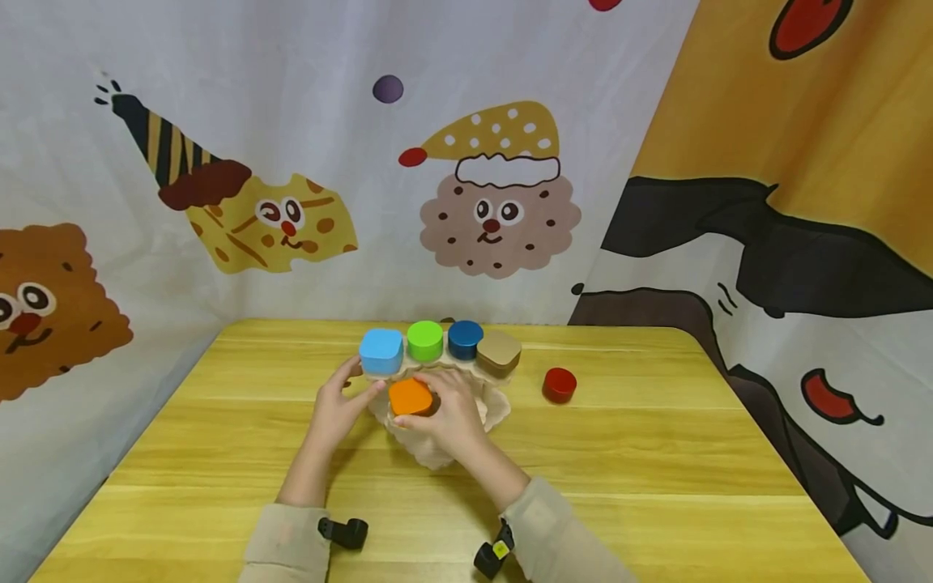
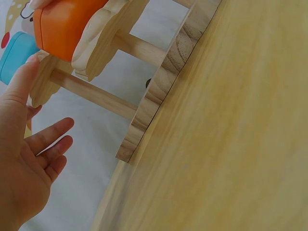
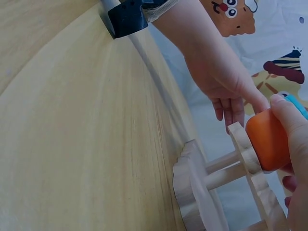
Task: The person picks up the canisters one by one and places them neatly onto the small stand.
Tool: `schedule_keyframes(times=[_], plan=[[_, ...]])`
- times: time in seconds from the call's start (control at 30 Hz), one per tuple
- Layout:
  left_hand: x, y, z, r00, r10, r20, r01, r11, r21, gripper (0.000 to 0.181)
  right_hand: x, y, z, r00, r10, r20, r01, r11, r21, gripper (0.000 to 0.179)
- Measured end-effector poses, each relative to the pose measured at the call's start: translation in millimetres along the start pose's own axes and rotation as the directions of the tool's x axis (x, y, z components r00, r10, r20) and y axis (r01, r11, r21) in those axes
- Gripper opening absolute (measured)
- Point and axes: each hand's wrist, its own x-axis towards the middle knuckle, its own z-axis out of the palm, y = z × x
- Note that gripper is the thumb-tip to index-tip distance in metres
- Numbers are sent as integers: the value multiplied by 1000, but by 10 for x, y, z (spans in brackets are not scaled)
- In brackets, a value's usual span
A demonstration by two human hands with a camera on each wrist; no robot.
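My right hand (image 1: 455, 409) grips an orange rounded block (image 1: 411, 397) between thumb and fingers, at the lower scalloped tier of a wooden stand (image 1: 430, 456). In the left wrist view, the orange block (image 2: 65, 26) sits right against that tier. My left hand (image 1: 337, 409) is at the stand's left end, its thumb tip at the edge of the upper tier under a light blue rounded block (image 1: 382, 351). The other left fingers extend loosely below the tier in the left wrist view. Beside the light blue block stand a green round block (image 1: 425, 341), a dark blue round one (image 1: 465, 339) and a tan rounded one (image 1: 499, 353).
A red round block (image 1: 560, 385) lies on the wooden table (image 1: 656, 453), right of the stand. Dowels (image 2: 91, 96) join the tiers to a thick scalloped base (image 2: 166, 72). Behind the table hangs a curtain (image 1: 306, 48) with cartoon prints.
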Motion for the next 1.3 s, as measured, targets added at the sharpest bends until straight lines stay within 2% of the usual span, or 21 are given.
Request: schedule_keyframes(times=[0.27, 0.47, 0.53, 0.67, 0.77, 1.07, 1.3], plan=[[7, 9, -7, 1000, 0, -3, 0, 1000, 0, 59, -18, 3, -13, 997, -78, -21, 77, 997, -31, 73], [8, 1, -2, 1000, 2, -7, -2, 1000, -4, 58, -73, 13, -99, 986, -150, -78, 149, 989, -27, 74], [8, -1, -1, 1000, 4, -5, -5, 1000, -7, 58, -118, 30, -140, 985, -145, -92, 146, 989, 9, 71], [8, -3, -3, 1000, -2, -5, 1, 1000, -10, 59, -242, 80, -237, 992, -87, -97, 95, 992, 87, 67], [11, -9, -5, 1000, -3, -5, 3, 1000, -8, 60, -325, 131, -315, 993, -60, -105, 71, 992, 107, 66], [6, -8, 7, 1000, -5, 2, 5, 1000, -6, 60, -515, 364, -518, 985, -103, -140, 116, 989, 87, 61], [11, -12, -5, 1000, -14, -7, 14, 1000, -8, 60, -623, 653, -632, 961, -154, -231, 177, 981, 83, 54]])
